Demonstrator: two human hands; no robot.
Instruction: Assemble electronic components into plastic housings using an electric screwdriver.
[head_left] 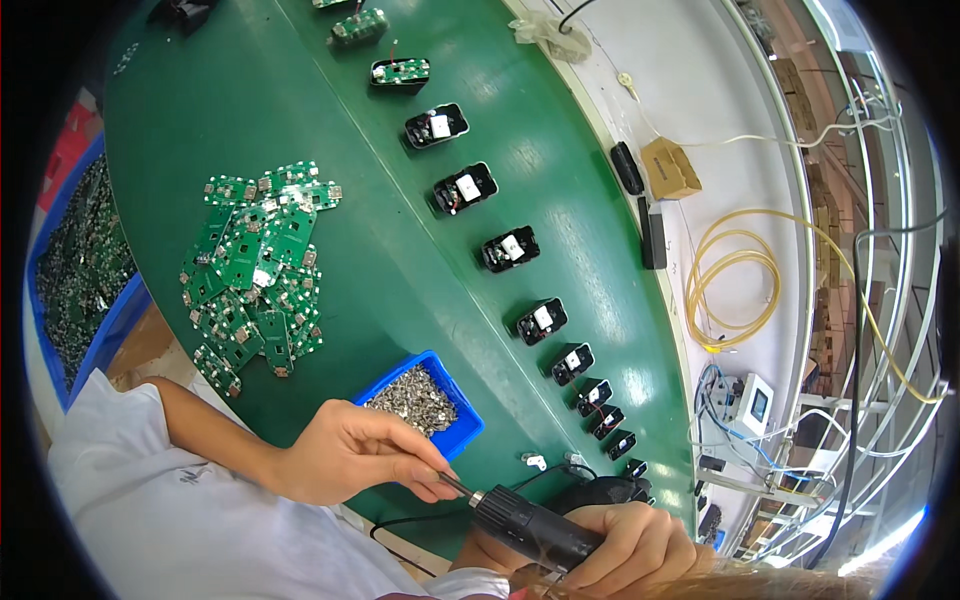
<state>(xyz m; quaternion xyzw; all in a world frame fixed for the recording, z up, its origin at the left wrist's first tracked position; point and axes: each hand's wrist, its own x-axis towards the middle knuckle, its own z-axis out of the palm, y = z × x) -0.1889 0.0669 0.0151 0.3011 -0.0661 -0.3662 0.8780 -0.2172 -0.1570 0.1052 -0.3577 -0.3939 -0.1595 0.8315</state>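
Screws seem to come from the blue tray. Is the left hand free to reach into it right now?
Probably yes: the left hand sits beside the blue tray, whose top is open and uncovered.

Both arms come in from the bottom of the view, pretty close together. Left forearm is bare below a white sleeve and runs in from the lower left, angled to the right, wrist fairly straight. Left hand [350, 455] is palm-down-ish with the fingers curled, thumb and fingertips pinched together at the tip of the electric screwdriver [530, 530]. Right hand [625, 550] sits low at the bottom edge, fingers wrapped tight around the screwdriver's black body, knuckles up. The two hands are just beside each other, joined only through that tool. Right forearm is mostly out of view.
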